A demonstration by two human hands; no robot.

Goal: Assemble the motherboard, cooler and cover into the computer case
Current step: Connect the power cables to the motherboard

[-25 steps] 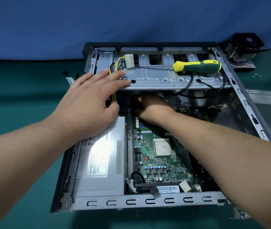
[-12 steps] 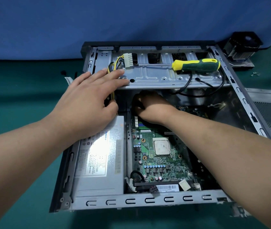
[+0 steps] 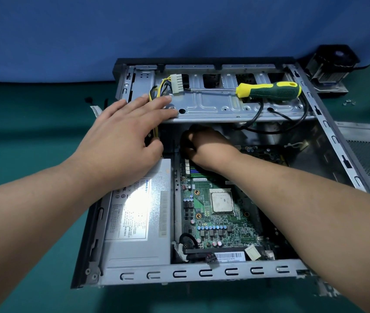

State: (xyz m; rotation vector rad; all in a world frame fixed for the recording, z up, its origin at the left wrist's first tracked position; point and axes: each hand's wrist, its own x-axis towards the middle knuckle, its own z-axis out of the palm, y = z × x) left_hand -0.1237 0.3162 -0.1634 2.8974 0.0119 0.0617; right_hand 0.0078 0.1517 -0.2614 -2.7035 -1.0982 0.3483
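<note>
A: Where is the computer case (image 3: pixel 202 273)?

B: Lying open on the green desk (image 3: pixel 21 123), top side off. The motherboard (image 3: pixel 213 222) sits flat inside, right of the grey power supply (image 3: pixel 138 222); its bare processor (image 3: pixel 222 202) shows mid-board.

A: Your left hand (image 3: pixel 120 141)?

B: My fingers lie spread and nearly straight, flat on the near left corner of the drive cage (image 3: pixel 236 107). The thumb is tucked down beside the yellow and black cables (image 3: pixel 155 132). It grips nothing that I can see.

A: Right hand (image 3: pixel 206 145)?

B: Reached into the shadow under the drive cage, at the far end of the motherboard. The fingers curl down and away from the camera; cannot tell whether they hold anything.

A: Loose items?

B: A yellow and green screwdriver (image 3: pixel 269 90) lies on the drive cage, tip toward the white connector (image 3: pixel 178 83). The cooler (image 3: pixel 328 66) stands on the desk past the far right corner of the case. The perforated cover (image 3: pixel 369 154) lies just right of the case. Small screws (image 3: pixel 348 102) rest near the cooler.
</note>
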